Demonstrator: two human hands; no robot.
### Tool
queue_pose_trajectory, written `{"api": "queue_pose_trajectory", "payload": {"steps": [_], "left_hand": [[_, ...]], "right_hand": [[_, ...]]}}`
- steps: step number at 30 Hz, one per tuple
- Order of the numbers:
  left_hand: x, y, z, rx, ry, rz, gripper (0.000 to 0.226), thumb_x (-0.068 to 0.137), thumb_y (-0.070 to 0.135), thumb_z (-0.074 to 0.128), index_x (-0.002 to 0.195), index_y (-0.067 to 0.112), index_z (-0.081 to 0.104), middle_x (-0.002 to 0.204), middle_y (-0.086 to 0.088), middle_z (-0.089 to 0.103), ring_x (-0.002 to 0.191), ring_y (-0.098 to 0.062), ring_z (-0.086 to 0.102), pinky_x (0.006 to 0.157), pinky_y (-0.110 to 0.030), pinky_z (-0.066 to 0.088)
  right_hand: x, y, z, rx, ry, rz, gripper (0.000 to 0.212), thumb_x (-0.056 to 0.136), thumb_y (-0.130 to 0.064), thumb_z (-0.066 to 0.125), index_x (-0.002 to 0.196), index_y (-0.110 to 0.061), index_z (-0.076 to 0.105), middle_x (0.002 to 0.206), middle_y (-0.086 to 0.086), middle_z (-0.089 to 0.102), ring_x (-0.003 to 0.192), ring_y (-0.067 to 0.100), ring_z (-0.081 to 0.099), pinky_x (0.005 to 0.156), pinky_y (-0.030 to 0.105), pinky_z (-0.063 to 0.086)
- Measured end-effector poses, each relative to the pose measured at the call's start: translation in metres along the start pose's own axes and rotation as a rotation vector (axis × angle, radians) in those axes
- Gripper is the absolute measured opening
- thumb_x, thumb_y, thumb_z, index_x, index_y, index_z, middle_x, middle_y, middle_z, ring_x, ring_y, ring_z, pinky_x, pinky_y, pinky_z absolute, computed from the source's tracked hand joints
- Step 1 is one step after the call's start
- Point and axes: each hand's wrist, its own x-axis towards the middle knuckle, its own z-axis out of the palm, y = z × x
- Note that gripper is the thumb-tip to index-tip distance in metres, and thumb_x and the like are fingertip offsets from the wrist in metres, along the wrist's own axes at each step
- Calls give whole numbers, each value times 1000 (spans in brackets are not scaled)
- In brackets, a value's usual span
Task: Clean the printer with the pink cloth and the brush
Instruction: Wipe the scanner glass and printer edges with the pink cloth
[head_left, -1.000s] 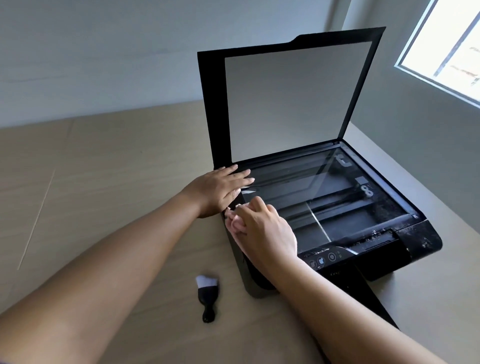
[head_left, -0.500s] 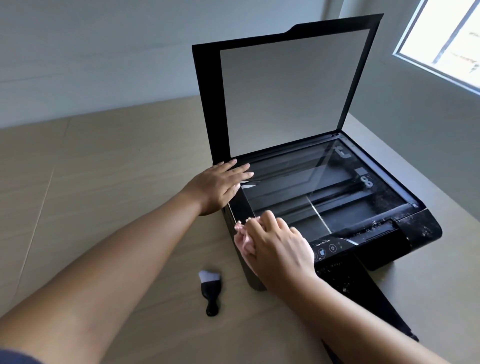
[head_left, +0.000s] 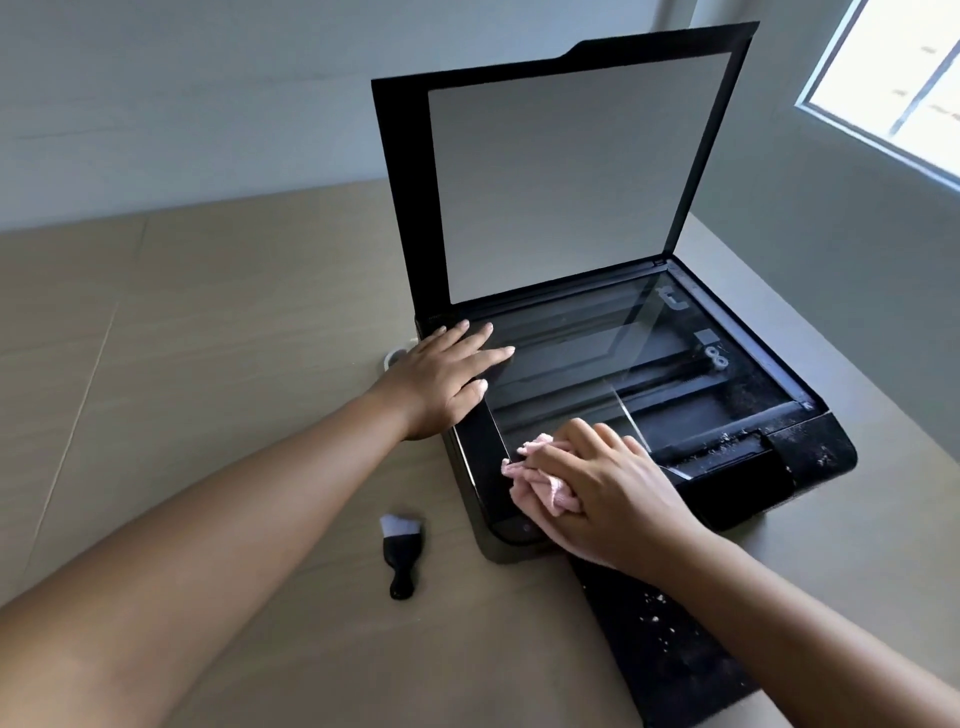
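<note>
Your right hand (head_left: 613, 499), gripping the bunched pink cloth (head_left: 540, 483), has slid to the printer (head_left: 810, 457)'s front-left corner; your left hand (head_left: 447, 374) stays flat on the glass (head_left: 597, 353). The brush (head_left: 402, 553) lies on the desk (head_left: 208, 364) nearby.

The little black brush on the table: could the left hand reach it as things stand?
Probably yes. The left hand lies flat on the left edge of the printer, holding nothing, and the brush lies on the table close by that forearm, with nothing between them.
</note>
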Motion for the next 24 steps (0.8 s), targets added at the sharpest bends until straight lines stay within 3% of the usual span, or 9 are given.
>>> {"api": "queue_pose_trajectory", "payload": {"steps": [5, 7, 9, 12, 17, 22, 24], "left_hand": [[-7, 24, 9, -52, 42, -105, 49, 102, 26, 34, 150, 36, 28, 162, 7, 12, 150, -20, 3, 121, -36, -1], [-7, 28, 10, -36, 61, -128, 47, 103, 26, 31, 149, 35, 30, 162, 6, 15, 150, -20, 6, 121, -37, 1], [-6, 31, 8, 7, 65, -158, 47, 103, 27, 30, 149, 34, 30, 162, 6, 16, 150, -21, 8, 121, -40, 5], [-6, 44, 8, 40, 45, -250, 48, 103, 28, 30, 150, 34, 27, 162, 4, 15, 150, -24, 8, 121, -41, 6], [-4, 62, 21, -110, 176, -425, 45, 103, 25, 31, 147, 34, 36, 161, 2, 20, 150, -23, 7, 120, -40, 0], [-4, 62, 27, -66, 233, -412, 43, 103, 25, 31, 144, 33, 42, 159, 1, 26, 149, -24, 14, 120, -41, 6], [-4, 62, 29, -58, 231, -417, 42, 103, 25, 31, 144, 34, 41, 159, 2, 26, 149, -23, 13, 120, -41, 6]], "right_hand": [[19, 17, 4, -21, 90, 205, 32, 90, -58, 45, 90, -30, 62, 93, -7, 53, 86, 23, 57, 71, 37, 49], [30, -4, 15, -3, 59, 130, 31, 91, -56, 45, 90, -29, 60, 92, -5, 53, 83, 24, 57, 67, 38, 50], [20, -11, 20, 17, 5, -88, 24, 90, -52, 48, 97, -33, 61, 95, -4, 55, 82, 24, 58, 66, 38, 49], [-2, 27, 12, 32, -25, -323, 24, 90, -51, 52, 108, -37, 62, 101, -8, 56, 86, 21, 58, 68, 38, 47], [21, 32, 8, 74, 96, -61, 35, 94, -56, 44, 86, -27, 61, 89, -3, 53, 78, 25, 56, 64, 38, 48], [2, 38, 11, 87, 16, -412, 31, 94, -55, 45, 100, -31, 64, 97, -4, 57, 83, 24, 57, 66, 39, 46], [0, 65, 4, 99, 38, -343, 35, 93, -59, 45, 100, -33, 66, 98, -5, 59, 86, 23, 58, 69, 39, 47]]}}
